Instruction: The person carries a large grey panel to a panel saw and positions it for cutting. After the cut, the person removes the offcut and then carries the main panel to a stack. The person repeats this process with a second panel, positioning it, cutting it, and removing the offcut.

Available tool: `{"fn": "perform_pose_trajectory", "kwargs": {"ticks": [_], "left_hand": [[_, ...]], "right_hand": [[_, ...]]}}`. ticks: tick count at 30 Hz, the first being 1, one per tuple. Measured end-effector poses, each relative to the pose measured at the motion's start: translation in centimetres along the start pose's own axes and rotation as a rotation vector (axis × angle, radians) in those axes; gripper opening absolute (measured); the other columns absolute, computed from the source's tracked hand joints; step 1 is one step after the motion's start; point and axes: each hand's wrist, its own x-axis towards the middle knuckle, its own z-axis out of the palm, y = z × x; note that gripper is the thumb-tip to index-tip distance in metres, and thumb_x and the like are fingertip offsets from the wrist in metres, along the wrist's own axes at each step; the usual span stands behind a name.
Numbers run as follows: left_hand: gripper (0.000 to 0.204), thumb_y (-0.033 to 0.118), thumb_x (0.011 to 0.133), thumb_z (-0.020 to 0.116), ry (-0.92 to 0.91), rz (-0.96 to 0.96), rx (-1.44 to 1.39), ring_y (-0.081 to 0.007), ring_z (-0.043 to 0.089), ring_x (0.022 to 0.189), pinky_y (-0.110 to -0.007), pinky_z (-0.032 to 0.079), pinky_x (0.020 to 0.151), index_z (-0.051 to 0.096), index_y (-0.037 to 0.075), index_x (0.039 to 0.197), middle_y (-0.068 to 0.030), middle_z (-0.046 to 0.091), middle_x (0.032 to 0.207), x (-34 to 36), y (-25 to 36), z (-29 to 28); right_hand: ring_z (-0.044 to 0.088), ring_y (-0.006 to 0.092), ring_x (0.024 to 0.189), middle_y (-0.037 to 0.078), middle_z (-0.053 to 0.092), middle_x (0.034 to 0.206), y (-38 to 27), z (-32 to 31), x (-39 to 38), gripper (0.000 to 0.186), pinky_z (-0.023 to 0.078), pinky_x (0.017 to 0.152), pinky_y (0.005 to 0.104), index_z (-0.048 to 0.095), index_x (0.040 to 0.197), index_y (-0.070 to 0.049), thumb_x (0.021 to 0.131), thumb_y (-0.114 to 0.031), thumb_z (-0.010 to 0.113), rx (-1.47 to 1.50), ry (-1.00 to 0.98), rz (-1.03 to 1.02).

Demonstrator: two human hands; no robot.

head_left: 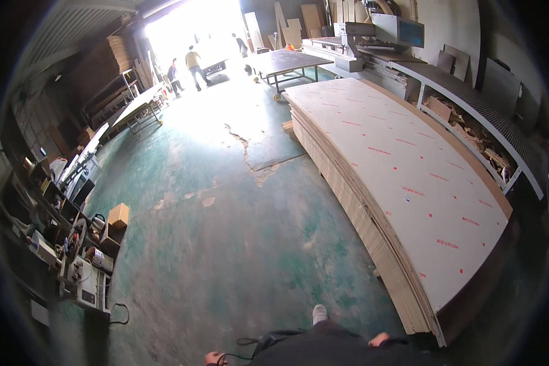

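At the lower edge my left hand (215,358) hangs low, partly cut off by the frame. A thin black cord (236,355) runs beside it toward my dark clothing; whether the fingers hold it cannot be made out. My right hand (379,339) hangs by my right side, small in view, its fingers too indistinct to tell open from closed. Nearest to it stands a tall stack of large boards (372,226), apart from the hand. The top sheet (402,165) is pale with scattered red print.
Tools and boxes, among them a cardboard box (119,215), line the left side. A wheeled table (285,61) and a cutting machine (354,49) stand beyond the stack. People (195,67) are near the bright doorway. The green floor (226,244) has worn patches.
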Motion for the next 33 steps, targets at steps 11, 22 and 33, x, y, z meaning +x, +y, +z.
{"fn": "perform_pose_trajectory", "kwargs": {"ticks": [11,22,33], "left_hand": [[0.028,0.03,0.082,0.067,0.117,-0.475,-0.66,-0.0291,0.063,0.069,-0.043,0.05,0.059,0.062,0.004,0.092,-0.0134,0.066,0.078,21.6,14.5,-4.6],[0.041,0.009,0.083,0.066,0.151,-0.481,-0.815,-0.0265,0.066,0.063,-0.039,0.051,0.049,0.053,-0.004,0.119,-0.0164,0.065,0.085,51.4,20.7,-26.1],[0.047,0.006,0.082,0.068,0.227,-0.342,-0.853,-0.0228,0.065,0.06,-0.036,0.048,0.045,0.051,-0.006,0.124,-0.0157,0.065,0.086,80.9,32.2,-40.1]], "right_hand": [[0.069,0.0241,0.072,0.012,0.071,0.076,-30.7,-39.4,20.2,0.029,0.053,0.07,0.0363,0.074,0.09,-0.002,0.08,-0.03,0.071,0.454,0.6,-0.353],[0.068,0.031,0.098,0.012,0.074,0.095,-33.2,-38.6,29.1,0.044,0.052,0.09,0.0405,0.078,0.092,-0.009,0.079,-0.05,0.068,0.091,0.004,0.04],[0.067,0.0322,0.099,0.016,0.072,0.099,-51.6,-55.7,45.2,0.047,0.052,0.087,0.0434,0.076,0.097,-0.008,0.079,-0.049,0.063,0.137,-0.168,0.067]]}}
